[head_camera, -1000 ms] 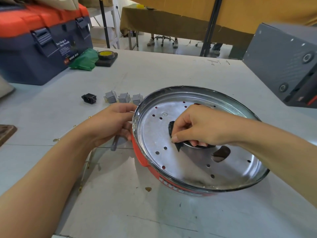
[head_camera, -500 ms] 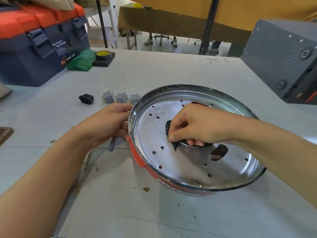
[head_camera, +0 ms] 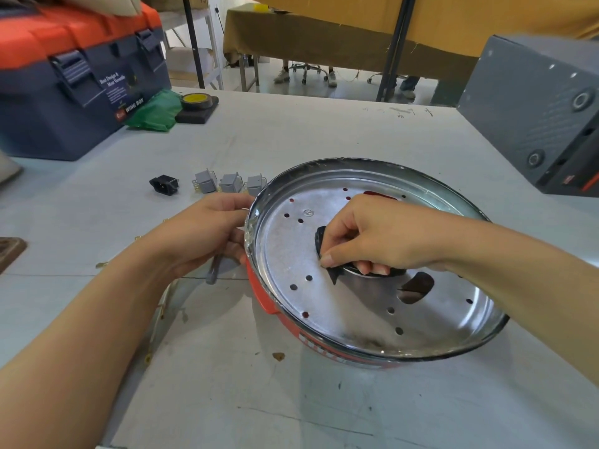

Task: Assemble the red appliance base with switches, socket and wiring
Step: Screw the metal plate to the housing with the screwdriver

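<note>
Pinching a black part (head_camera: 325, 251) at the metal plate's (head_camera: 324, 312) centre, the right hand (head_camera: 372, 238) should seat it squarely; the left hand (head_camera: 207, 231), fingers curled, grips the red base's (head_camera: 262, 303) nine o'clock rim.

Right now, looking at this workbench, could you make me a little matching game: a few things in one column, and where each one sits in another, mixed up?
Things:
1. black socket
2. yellow tape roll
3. toolbox
4. right hand

Places:
A. inside the metal pan, pinching a black part
B. far left of the table, behind the green bag
C. on a dark block, right of the green bag
D. on the table, left of the three grey switches

Pairs: 1-D, 2-C, 3-B, 4-A
</note>
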